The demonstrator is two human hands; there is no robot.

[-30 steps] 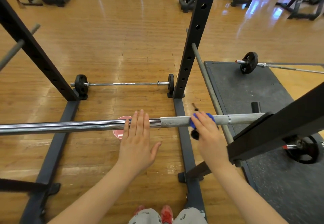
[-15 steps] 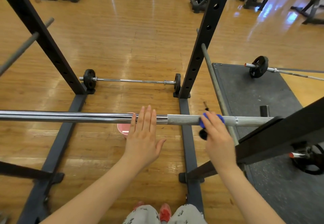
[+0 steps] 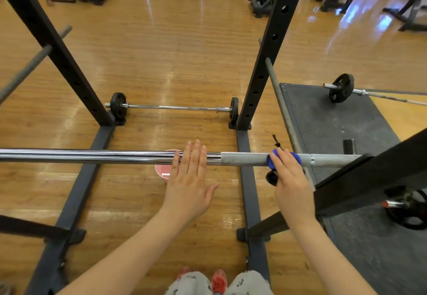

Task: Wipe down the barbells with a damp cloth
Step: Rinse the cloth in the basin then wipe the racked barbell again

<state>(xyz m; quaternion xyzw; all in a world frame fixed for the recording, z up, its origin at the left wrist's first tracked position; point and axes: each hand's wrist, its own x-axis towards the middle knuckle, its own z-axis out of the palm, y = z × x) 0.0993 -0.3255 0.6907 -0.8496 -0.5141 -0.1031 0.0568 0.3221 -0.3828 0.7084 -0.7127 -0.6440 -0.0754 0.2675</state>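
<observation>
since the earlier frames our view has shifted a little, so the rack and floor sit differently in it, but our hands have scarcely moved along the bar; the right one keeps its place on the rough grey stretch.

nearest to us, our left hand (image 3: 189,179) lies flat, fingers straight and together, thumb out to the side, their tips resting over the shiny part of the barbell (image 3: 92,155); it grips nothing. our right hand (image 3: 290,179) is curled over the bar with the blue cloth (image 3: 297,158) wrapped round the knurled section under its fingers, and a dark bit hangs below the palm; we cannot tell what that is.

the barbell runs straight across in front of us, left to right, resting on the rack (image 3: 369,179) at its right end. so the wipe must travel sideways along that axis, and the unwiped chrome lies to the left of the cloth, past our left hand, which we judge will have to lift or slide away.

below the bar a pink bucket (image 3: 163,172) stands on the floor. farther off, a second barbell (image 3: 173,107) lies on the wooden floor between the uprights, and a third (image 3: 342,88) rests on the dark mat to the right.
</observation>
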